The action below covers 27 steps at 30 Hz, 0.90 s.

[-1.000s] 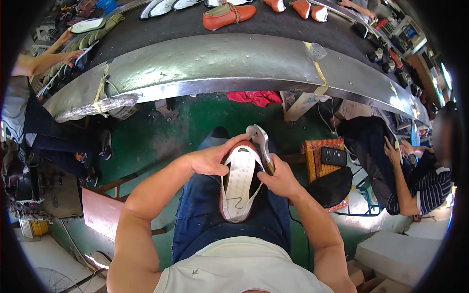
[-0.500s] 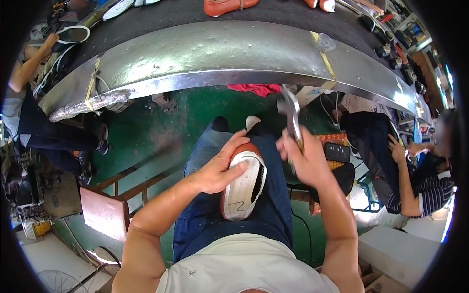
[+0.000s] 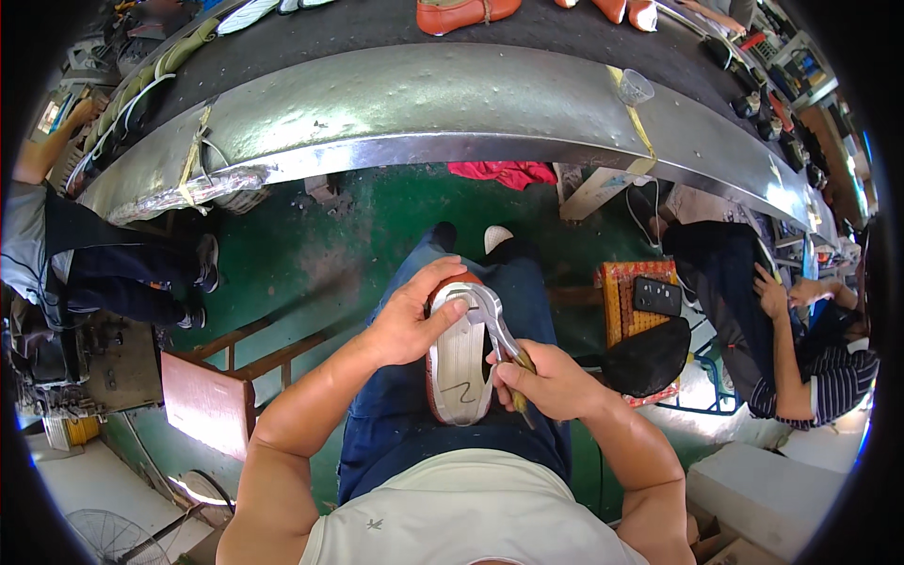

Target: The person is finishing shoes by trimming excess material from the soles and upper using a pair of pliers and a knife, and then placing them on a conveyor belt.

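Left hand [image 3: 407, 320] grasping shoe [image 3: 460, 363] toe edge, right hand [image 3: 546, 381] clenched on pincers [image 3: 496, 325] at shoe rim, green floor [image 3: 311, 245] open beyond shoe

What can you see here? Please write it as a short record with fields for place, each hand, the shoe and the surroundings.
Place: person seated, shoe on the lap, green floor below
Left hand: grips the toe end of the shoe
Right hand: holds metal pliers, head at the shoe's toe end
Shoe: sole up, pale, with a dark scribble
Ahead: curved metal table edge; orange shoe on top
Right side: another seated person, black stool
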Each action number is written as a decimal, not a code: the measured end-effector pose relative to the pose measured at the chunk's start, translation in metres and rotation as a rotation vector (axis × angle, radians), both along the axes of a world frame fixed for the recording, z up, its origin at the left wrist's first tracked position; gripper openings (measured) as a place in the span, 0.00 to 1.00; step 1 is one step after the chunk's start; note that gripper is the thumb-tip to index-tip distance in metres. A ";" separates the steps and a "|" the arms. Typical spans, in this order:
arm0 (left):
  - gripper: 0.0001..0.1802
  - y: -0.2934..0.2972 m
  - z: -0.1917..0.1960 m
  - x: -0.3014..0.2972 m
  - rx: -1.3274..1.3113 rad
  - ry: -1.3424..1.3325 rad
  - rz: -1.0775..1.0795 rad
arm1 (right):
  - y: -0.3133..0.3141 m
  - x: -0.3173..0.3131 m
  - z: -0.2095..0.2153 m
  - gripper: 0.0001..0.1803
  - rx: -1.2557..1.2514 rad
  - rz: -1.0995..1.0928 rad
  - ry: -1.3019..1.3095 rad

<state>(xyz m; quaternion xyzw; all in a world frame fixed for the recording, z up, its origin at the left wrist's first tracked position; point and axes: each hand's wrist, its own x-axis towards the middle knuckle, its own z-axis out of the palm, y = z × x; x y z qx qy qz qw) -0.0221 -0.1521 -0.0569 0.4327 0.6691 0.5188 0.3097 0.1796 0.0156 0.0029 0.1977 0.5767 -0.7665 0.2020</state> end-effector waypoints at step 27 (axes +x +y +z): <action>0.33 -0.003 0.019 0.014 -0.047 -0.584 0.151 | 0.027 0.032 0.005 0.16 0.614 0.375 0.350</action>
